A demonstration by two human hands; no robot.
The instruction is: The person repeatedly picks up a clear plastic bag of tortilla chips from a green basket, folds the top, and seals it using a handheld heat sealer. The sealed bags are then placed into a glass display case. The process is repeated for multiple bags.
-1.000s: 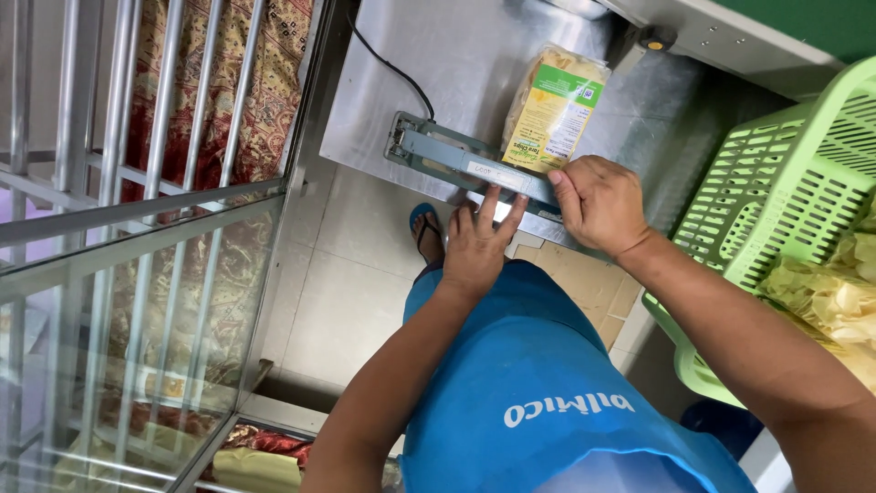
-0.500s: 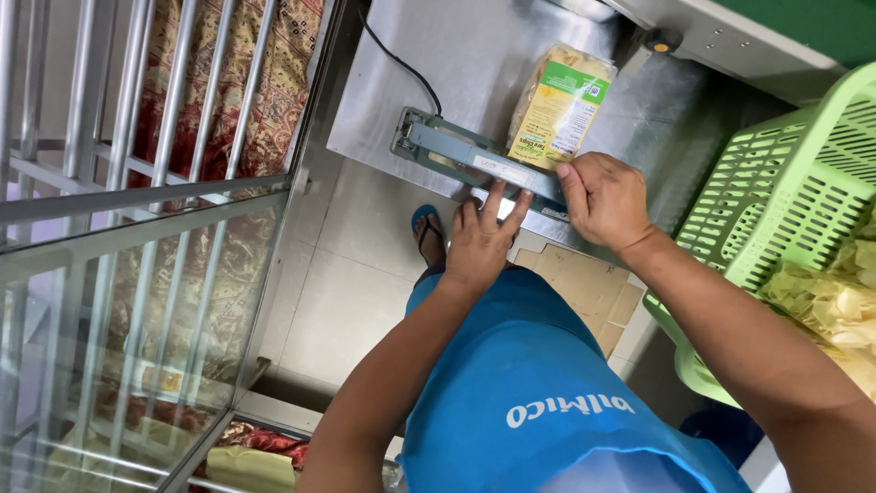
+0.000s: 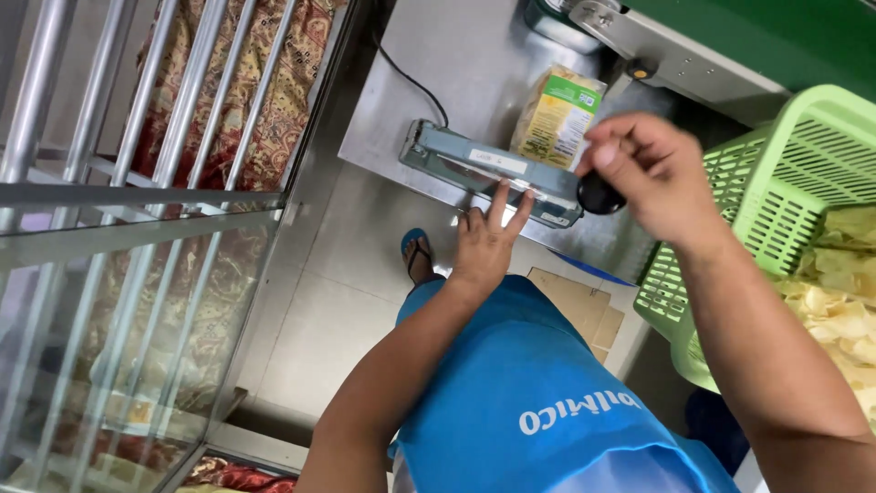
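**Sealing a snack packet at the steel counter**

Looking down through the head camera, I take the grey-blue metal impulse sealer (image 3: 493, 173) on the stainless steel counter (image 3: 474, 64) as my landmark. My left hand (image 3: 488, 239) sits at the sealer's near edge, fingers spread, with two fingertips (image 3: 503, 194) resting against the sealer bar; it grips nothing. My right hand (image 3: 652, 173) hovers above the sealer's right end, fingers curled around the round black knob (image 3: 598, 194) of the sealer's lever, which looks lifted clear of the base.

Behind the sealer, on its far side, the clear plastic packet of yellow snacks with a green label (image 3: 558, 117) lies flat on the counter, its near edge tucked at the sealer bar. A black cable (image 3: 411, 80) runs away from the sealer's left end across the counter. To the right of the sealer stands a light green plastic basket (image 3: 757, 201) holding pale yellow crisps (image 3: 849, 301). Below the sealer, past the counter edge, I see a foot in a blue sandal (image 3: 417, 254) on the tiled floor.
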